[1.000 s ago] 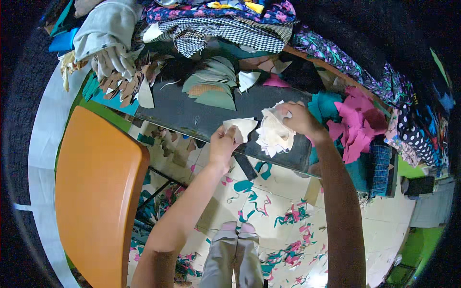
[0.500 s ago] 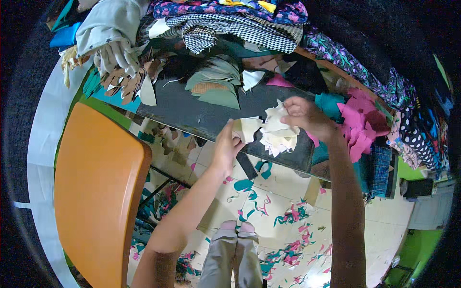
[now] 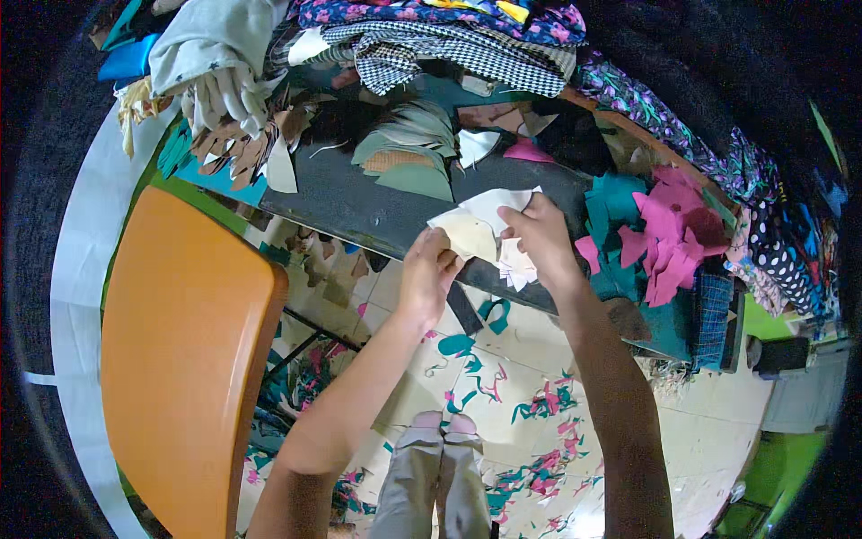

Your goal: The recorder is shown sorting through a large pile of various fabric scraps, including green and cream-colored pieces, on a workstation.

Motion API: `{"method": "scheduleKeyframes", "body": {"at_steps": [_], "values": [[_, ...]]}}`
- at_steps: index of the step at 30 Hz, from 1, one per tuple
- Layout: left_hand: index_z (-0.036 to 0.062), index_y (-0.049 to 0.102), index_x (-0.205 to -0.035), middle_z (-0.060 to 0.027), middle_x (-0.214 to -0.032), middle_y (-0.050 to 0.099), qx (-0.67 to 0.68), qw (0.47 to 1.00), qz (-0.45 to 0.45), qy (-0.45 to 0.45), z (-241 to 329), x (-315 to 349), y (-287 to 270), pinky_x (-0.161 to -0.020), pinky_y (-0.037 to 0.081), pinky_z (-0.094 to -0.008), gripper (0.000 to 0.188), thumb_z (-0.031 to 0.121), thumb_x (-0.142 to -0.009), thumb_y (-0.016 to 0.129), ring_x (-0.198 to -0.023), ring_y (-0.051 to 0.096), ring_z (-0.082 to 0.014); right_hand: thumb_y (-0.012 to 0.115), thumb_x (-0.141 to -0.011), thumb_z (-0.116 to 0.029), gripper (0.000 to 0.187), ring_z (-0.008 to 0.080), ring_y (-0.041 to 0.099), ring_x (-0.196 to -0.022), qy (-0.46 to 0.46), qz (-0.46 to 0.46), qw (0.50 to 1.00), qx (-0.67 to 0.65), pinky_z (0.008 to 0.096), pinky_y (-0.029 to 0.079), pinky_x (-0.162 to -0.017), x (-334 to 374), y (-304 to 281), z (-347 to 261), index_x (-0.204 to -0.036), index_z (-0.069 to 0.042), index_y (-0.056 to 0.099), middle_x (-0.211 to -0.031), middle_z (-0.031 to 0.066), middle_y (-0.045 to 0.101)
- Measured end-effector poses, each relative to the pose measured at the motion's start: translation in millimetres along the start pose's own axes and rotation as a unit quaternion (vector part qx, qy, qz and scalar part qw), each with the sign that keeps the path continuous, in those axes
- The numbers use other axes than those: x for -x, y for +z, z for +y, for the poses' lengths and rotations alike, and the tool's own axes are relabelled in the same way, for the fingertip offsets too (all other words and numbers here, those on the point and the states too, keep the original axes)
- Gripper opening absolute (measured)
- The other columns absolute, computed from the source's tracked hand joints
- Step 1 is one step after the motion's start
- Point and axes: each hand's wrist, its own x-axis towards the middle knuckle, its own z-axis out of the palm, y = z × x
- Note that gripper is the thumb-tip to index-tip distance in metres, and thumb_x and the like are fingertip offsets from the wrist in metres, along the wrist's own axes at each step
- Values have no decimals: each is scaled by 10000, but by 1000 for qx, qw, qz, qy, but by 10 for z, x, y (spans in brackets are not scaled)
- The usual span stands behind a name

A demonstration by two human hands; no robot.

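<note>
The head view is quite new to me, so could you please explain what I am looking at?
There is no machine here: a person works with two bare hands. The camera sits on the person's head and looks down, so picture left is the person's left. Its wide lens bends straight edges.

The left hand holds a cream piece; the right hand grips a white piece right beside it. Other pale pieces lie under the right hand on the dark table.

Also on the table are green pieces, with teal pieces and pink pieces to the right. Scraps litter the floor.
</note>
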Motion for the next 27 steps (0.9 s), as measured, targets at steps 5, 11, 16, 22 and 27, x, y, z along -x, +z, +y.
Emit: {"method": "scheduleKeyframes", "body": {"at_steps": [5, 11, 16, 22, 27], "values": [[84, 479, -980, -11, -891, 523, -1, 999, -43, 19, -68, -89, -212, -783, 453, -257, 127, 177, -905, 439, -841, 538, -129, 608, -756, -76, 212, 107, 579, -622, 39, 83, 993, -74, 225, 400, -491, 42, 13, -22, -938, 1, 532, -840, 88, 615], [111, 476, -960, 1, -858, 504, 10, 1000, -14, 16, -120, -20, -168, -763, 443, -268, 108, 201, -911, 440, -801, 515, -124, 563, -832, -147, 105, 26, 488, -610, 196, 117, 856, -463, 172, 346, -514, 97, 19, 111, -928, -113, 536, -760, -62, 536], [121, 464, -1022, -22, -940, 520, 21, 1000, -3, -4, -160, 2, -68, -838, 408, -311, 161, 236, -929, 400, -875, 499, -150, 567, -819, -105, 64, 56, 528, -596, 228, 63, 820, -521, 189, 395, -548, 222, 208, 132, -879, -98, 547, -792, -44, 574], [129, 405, -1088, -47, -1082, 484, 24, 999, -31, -7, -108, 37, 35, -909, 367, -345, 220, 271, -957, 300, -1040, 460, -184, 549, -808, -16, 141, 137, 570, -921, 188, 125, 794, -564, 229, 473, -772, 380, 456, 150, -948, -29, 530, -952, 59, 577], [130, 382, -1081, -61, -1119, 462, 28, 999, -30, 8, -95, 13, 26, -936, 347, -364, 232, 308, -958, 297, -1103, 428, -201, 515, -845, -63, 169, 140, 558, -982, 203, 223, 822, -483, 235, 446, -813, 523, 542, 180, -1010, -32, 493, -1018, 51, 562]]}}
